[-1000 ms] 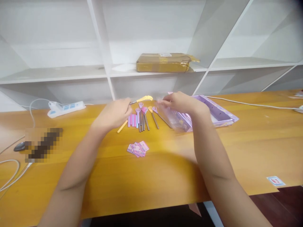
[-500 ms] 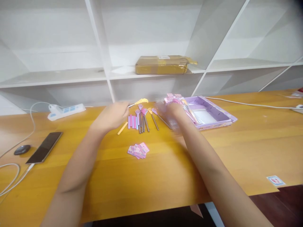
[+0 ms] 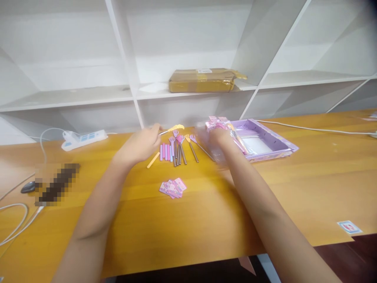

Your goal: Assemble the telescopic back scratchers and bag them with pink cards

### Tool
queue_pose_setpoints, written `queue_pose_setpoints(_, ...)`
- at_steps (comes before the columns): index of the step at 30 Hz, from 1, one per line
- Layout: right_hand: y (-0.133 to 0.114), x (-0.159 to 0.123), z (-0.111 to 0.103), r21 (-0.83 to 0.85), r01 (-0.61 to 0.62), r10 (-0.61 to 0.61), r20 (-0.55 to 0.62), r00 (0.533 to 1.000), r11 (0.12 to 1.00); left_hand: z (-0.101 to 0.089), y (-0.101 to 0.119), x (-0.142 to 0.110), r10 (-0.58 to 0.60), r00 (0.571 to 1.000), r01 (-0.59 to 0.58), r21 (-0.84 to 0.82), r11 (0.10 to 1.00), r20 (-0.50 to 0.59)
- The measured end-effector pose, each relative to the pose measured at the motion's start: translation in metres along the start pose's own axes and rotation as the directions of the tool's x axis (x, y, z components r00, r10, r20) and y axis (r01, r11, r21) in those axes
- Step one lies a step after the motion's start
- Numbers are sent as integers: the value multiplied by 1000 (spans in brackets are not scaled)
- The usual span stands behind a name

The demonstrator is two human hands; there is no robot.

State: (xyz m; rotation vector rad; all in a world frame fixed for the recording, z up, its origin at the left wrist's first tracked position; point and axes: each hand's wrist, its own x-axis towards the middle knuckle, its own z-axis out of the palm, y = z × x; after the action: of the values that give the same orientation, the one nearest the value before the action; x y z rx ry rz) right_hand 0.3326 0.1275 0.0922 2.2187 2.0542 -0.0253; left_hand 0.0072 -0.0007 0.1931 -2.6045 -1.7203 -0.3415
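Yellow-clawed stick clamped in the fingers of the left hand, above the bench. The right hand is among clear packets at the purple tray; its fingers are hidden, grip unclear. Loose sticks and coloured tubes lie between the hands.

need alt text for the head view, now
Left hand holds a yellow-headed stick; right hand is at plastic-wrapped items by a purple box. Between them on a wooden desk lie clawed sticks and coloured rods, pink cards nearer the camera.
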Motion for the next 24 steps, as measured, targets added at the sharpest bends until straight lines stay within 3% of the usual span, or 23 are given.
queue_pose_setpoints(7, -1, -20, -36, 37, 69, -65, -91, 994, 997, 2, -7, 5, 107, 994, -106, 20, 994, -28)
queue_pose_setpoints(10, -2, -39, -57, 202, 240, -177, -284, 942, 950, 7, -8, 10, 54, 997, -56, -33, 998, -53)
queue_pose_setpoints(13, -13, -67, -74, 404, 502, -224, -564, 795, 765, 11, -4, 12, 63, 997, -70, -195, 978, -43)
queue_pose_setpoints(16, -35, -102, -81, 417, 728, -267, -737, 621, 544, 10, 3, 8, 130, 991, -123, -436, 892, -14)
queue_pose_setpoints(21, -73, -142, -83, 283, 920, -465, -799, 382, 271, 4, 11, 1, 247, 969, -174, -663, 728, 18)
queue_pose_setpoints(24, -79, -146, -84, 246, 955, -494, -818, 296, 164, 1, 14, -1, 223, 975, -173, -692, 701, -18)
